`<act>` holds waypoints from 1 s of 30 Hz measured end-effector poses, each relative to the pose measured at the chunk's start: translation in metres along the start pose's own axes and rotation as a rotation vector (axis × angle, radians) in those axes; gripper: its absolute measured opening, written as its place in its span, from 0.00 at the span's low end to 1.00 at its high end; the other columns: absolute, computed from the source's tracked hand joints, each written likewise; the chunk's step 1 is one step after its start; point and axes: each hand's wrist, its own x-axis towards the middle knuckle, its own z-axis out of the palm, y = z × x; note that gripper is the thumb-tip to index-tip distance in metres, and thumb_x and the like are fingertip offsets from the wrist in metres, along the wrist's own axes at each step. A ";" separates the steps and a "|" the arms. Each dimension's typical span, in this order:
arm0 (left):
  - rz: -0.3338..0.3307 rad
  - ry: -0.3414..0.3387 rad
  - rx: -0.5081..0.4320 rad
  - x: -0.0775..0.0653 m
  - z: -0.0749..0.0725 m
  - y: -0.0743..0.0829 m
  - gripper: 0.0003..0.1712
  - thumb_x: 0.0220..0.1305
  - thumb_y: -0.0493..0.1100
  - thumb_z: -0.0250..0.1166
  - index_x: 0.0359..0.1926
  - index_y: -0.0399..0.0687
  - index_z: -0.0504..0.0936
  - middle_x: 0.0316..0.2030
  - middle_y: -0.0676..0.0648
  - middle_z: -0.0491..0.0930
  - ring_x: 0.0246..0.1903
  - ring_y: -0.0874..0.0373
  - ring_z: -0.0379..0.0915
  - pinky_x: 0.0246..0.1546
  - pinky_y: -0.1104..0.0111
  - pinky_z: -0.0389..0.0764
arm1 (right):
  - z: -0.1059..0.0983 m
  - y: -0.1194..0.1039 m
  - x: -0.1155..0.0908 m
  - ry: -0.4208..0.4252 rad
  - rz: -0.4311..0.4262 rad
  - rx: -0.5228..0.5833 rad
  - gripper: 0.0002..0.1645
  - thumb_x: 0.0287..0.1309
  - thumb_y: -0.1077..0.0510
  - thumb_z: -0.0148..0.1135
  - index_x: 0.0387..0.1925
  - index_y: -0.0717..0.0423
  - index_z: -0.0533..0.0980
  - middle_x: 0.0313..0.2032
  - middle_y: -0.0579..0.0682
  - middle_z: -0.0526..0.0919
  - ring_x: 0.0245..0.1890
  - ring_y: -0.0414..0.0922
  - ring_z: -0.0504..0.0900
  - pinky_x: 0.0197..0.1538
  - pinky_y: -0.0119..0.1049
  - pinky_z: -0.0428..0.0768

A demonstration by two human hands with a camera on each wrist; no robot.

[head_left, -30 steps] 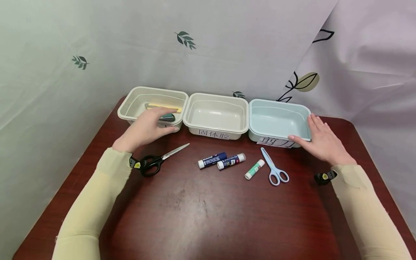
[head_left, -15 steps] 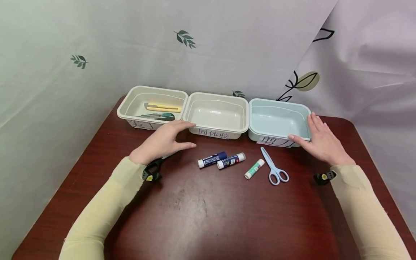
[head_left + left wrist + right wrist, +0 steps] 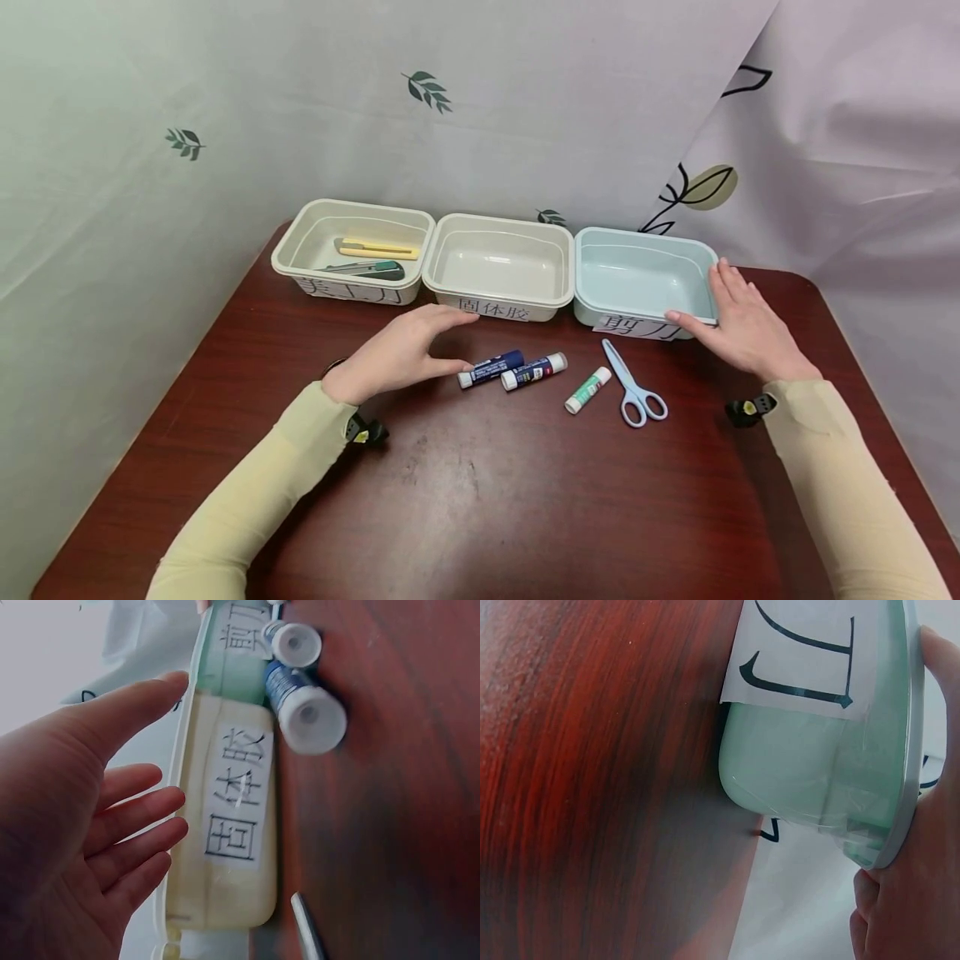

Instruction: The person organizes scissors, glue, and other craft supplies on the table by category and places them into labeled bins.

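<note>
My left hand (image 3: 397, 354) hovers over the table with thumb and fingers parted and nothing between them. Its thumb tip is close to the white-capped end of a dark blue glue stick (image 3: 495, 367); touching or not, I cannot tell. Beside that lie a second blue glue stick (image 3: 535, 372), a small green glue stick (image 3: 588, 391) and light blue scissors (image 3: 633, 387). Black-handled scissors are mostly hidden behind my left hand; their blade (image 3: 306, 926) shows in the left wrist view. My right hand (image 3: 750, 329) rests with straight fingers on the corner rim of the light blue bin (image 3: 637, 310).
A cream bin (image 3: 498, 298) with a handwritten label stands in the middle of the row. The left cream bin (image 3: 300, 265) holds a yellow utility knife (image 3: 378, 249) and a green one (image 3: 367, 269). A patterned curtain (image 3: 480, 125) hangs behind the dark red table (image 3: 510, 508).
My left hand has moved from the left bin, right and toward me, past the black scissors to the blue glue sticks. My right hand has stayed on the light blue bin.
</note>
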 end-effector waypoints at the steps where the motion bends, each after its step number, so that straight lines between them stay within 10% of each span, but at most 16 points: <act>1: 0.002 -0.009 0.001 0.000 0.002 0.000 0.39 0.61 0.57 0.75 0.68 0.45 0.76 0.63 0.47 0.77 0.64 0.54 0.69 0.65 0.60 0.68 | 0.000 0.000 0.000 -0.002 0.001 -0.002 0.62 0.69 0.30 0.52 0.77 0.73 0.41 0.77 0.69 0.36 0.78 0.61 0.36 0.76 0.51 0.35; 30: 0.008 -0.102 -0.014 0.008 0.029 0.010 0.41 0.55 0.53 0.80 0.66 0.42 0.78 0.59 0.47 0.78 0.59 0.54 0.73 0.62 0.61 0.71 | -0.001 -0.002 -0.001 0.008 -0.001 0.005 0.62 0.69 0.31 0.53 0.76 0.74 0.41 0.77 0.72 0.38 0.78 0.62 0.36 0.76 0.51 0.35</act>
